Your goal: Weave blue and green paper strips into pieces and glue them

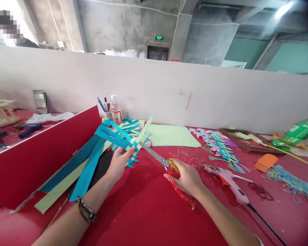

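My left hand [121,160] is closed, pinching a woven piece of blue and pale green paper strips [113,135]. Long loose strip ends hang from the piece to the left, and small pointed edges show below my fingers. In my right hand [188,176] is a pair of scissors [156,155] with red and yellow handles. The blade tips point up and left and reach the woven piece beside my left fingertips. Whether the blades touch a strip I cannot tell. Wide blue strips [86,171] lie at the left, partly behind my forearm.
Pale green paper sheets [171,135] lie at the back. A pink glue gun [229,181], finished woven strips [218,145], a thread bundle [292,179] and a green bottle [299,133] are at the right. A red divider [48,153] stands left. A clear bottle [115,111] stands beside a pen cup.
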The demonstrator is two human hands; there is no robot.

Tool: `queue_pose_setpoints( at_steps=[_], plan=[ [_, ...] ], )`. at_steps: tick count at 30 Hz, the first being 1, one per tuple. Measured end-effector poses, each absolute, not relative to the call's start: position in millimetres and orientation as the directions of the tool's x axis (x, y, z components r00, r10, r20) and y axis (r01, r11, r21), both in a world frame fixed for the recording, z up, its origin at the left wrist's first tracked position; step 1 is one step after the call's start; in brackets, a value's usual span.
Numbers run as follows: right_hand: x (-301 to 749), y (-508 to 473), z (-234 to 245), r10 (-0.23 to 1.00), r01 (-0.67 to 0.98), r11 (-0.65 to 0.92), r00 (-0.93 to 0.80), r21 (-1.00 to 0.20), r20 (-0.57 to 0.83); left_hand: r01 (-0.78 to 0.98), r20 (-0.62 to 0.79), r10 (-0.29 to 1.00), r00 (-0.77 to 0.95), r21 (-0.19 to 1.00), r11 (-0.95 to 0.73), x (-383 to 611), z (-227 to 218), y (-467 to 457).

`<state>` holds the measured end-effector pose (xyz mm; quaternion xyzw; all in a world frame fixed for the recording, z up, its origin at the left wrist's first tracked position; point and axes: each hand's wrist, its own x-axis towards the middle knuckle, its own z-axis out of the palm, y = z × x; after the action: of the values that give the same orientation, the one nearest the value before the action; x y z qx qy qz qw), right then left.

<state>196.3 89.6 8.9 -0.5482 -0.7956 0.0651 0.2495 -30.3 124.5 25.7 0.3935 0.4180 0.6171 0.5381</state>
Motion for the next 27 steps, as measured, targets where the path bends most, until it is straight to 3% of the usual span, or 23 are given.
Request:
queue_pose_setpoints(
  at_steps=[10, 27],
  plan=[
    [197.9, 91.5, 7.9, 0.901, 0.844, 0.399, -0.287, -0.36, 0.325, -0.379, 0.029, 0.997, -0.066, 0.924, -0.052, -30.5, 16.9, 129.0],
    [195.3, 90.7, 10.3, 0.921, 0.788, 0.387, -0.3, -0.479, 0.25, -0.404, -0.023, 0.997, -0.071, 0.915, -0.008, -27.8, 11.6, 131.3]
  ],
)
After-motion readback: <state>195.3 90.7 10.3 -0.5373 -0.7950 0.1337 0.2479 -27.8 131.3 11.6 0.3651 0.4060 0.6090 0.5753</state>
